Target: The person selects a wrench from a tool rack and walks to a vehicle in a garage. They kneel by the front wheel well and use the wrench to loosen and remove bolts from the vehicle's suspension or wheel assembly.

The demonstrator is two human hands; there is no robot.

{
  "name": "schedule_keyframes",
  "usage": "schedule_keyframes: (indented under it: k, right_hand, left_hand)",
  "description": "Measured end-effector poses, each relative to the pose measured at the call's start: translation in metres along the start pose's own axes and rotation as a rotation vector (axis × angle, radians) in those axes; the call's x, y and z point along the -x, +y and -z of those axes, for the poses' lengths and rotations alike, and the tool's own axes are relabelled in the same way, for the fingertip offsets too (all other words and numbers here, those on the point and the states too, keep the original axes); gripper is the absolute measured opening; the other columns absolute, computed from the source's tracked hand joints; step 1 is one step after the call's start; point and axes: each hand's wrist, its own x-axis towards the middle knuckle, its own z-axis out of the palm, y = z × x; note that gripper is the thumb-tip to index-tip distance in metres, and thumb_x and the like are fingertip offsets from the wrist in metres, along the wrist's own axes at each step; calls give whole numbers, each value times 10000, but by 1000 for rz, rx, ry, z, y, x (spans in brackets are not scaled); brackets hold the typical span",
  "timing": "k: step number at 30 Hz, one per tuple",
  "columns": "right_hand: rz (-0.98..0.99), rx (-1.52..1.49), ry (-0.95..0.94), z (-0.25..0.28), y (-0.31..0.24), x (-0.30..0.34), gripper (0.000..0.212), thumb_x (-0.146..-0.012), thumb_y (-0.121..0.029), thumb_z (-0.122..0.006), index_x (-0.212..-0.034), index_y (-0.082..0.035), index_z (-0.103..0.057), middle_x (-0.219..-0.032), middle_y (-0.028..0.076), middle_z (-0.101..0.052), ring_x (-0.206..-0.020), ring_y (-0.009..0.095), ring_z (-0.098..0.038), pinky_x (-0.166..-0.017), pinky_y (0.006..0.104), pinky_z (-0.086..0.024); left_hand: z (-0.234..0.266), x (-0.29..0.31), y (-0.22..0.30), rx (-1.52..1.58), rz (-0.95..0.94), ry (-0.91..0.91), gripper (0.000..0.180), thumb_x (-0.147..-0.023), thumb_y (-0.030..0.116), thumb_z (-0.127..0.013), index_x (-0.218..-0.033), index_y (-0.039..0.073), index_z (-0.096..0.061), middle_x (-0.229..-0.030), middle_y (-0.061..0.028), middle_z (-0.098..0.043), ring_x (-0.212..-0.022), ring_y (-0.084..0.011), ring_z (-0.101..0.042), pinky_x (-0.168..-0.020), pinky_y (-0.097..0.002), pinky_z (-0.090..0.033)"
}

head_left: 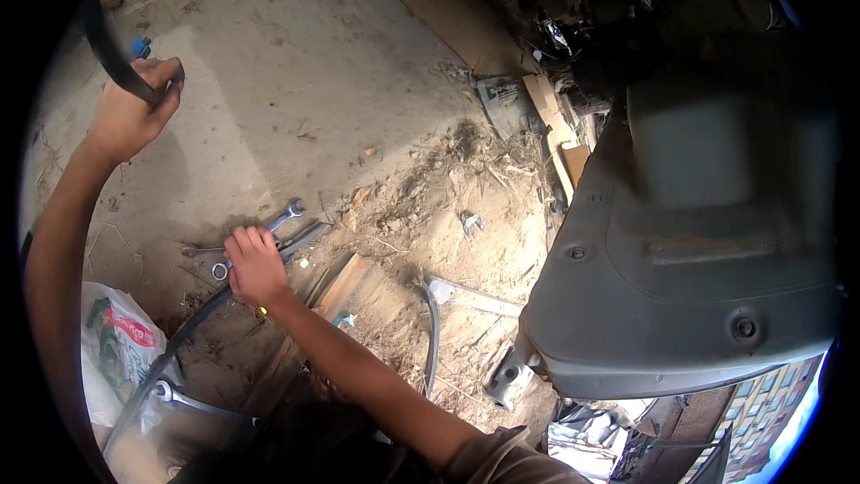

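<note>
My left hand (139, 116), at the upper left, is closed around a black flexible strip (109, 49) that bends up past the knuckles. My right hand (256, 267) is low over the dirt, its fingers curled over the middle of a combination wrench (291, 208). That wrench's open jaw shows beyond the fingers and its ring end to their left. A duller wrench (194, 251) sticks out beside the fingertips. Under the right hand runs a long dark strip (193, 323), from the lower left to a flat end (309, 235); whether both strips are one piece cannot be seen.
A large grey panel (681, 305) with bolts stands close on the right. Near my left forearm sits a white plastic bag (112, 350), with another wrench (166, 392) below it. Wood strips (345, 282), a metal bracket (475, 298) and scrap lie on the dirt.
</note>
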Motion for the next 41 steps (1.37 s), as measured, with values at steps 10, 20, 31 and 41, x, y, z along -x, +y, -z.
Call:
schedule_keyframes:
  k: [10,20,31,41]
  right_hand:
    - [-2,27,-3,-3,3,-3,305,-675,-126,-632,-955,-57,-535,-1001,123,-492,-997,303,-474,-927,423,-363]
    - [-36,60,-36,5,-1,4,258,-722,-122,-614,-959,-55,-539,-999,116,-498,-1029,291,-474,-926,402,-365]
    - [170,-73,129,52,-26,33,229,-706,-23,-595,-899,-52,-475,-896,121,-475,-904,304,-491,-795,400,-361]
    - [-304,-629,-455,102,-53,84,348,-829,-215,-632,-1104,-95,-457,-1076,172,-557,-1098,270,-541,-933,477,-352]
  left_hand:
    - [-25,-25,22,69,18,29,122,-832,143,-582,-821,33,-530,-724,-141,-575,-768,-347,-590,-714,-432,-456]
    - [-8,-18,44,184,-17,-210,123,-771,154,-630,-754,46,-574,-664,-137,-591,-682,-353,-606,-638,-453,-467]
    - [32,10,76,108,39,-502,211,-829,311,-594,-928,133,-649,-802,-104,-690,-816,-321,-667,-746,-434,-519]
    - [60,48,98,105,-146,-690,240,-860,358,-564,-996,185,-660,-766,-118,-670,-762,-340,-649,-697,-448,-512]
